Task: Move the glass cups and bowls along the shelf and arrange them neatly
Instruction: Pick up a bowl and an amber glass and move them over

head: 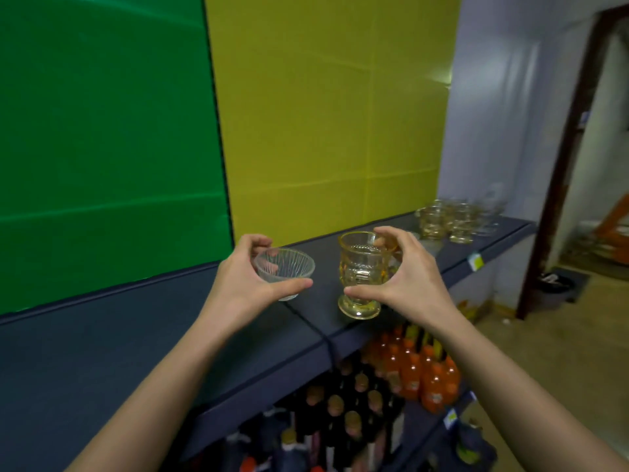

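A cluster of glass cups stands far along the dark blue shelf at right of centre, before a yellow panel; orange bottles fill the tier below. At mid-frame the left hand pinches a small ribbed clear bowl between thumb and curled fingers. The right hand grips a footed, patterned amber cup beside it, over the shelf's front part.
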A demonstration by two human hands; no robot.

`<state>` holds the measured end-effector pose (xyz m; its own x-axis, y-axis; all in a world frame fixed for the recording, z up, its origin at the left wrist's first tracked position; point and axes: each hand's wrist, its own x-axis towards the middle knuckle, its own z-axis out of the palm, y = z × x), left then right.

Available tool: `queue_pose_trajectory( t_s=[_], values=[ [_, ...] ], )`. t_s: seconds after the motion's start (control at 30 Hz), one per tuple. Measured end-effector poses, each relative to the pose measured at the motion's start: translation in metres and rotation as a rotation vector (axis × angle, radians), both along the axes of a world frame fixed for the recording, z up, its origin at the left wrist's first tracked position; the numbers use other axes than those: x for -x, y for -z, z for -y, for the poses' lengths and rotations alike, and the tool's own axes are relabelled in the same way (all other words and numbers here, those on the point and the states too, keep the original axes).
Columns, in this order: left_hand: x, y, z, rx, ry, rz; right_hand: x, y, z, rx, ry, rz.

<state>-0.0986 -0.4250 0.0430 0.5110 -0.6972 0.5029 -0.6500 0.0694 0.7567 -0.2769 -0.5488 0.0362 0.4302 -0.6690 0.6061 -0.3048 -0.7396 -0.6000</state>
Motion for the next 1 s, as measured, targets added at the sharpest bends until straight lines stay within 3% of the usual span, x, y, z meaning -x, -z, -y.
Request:
queue_pose_trajectory(
  t_s=[0.43,1.0],
  values=[
    [0.102,0.045,0.162,-0.066,-0.094,-0.036,0.134,0.013,0.144,-0.020,0.070,0.010],
    [0.108,0.052,0.238,-0.240,-0.243,0.040,0.147,0.023,0.300,-0.048,0.026,0.015]
  ],
)
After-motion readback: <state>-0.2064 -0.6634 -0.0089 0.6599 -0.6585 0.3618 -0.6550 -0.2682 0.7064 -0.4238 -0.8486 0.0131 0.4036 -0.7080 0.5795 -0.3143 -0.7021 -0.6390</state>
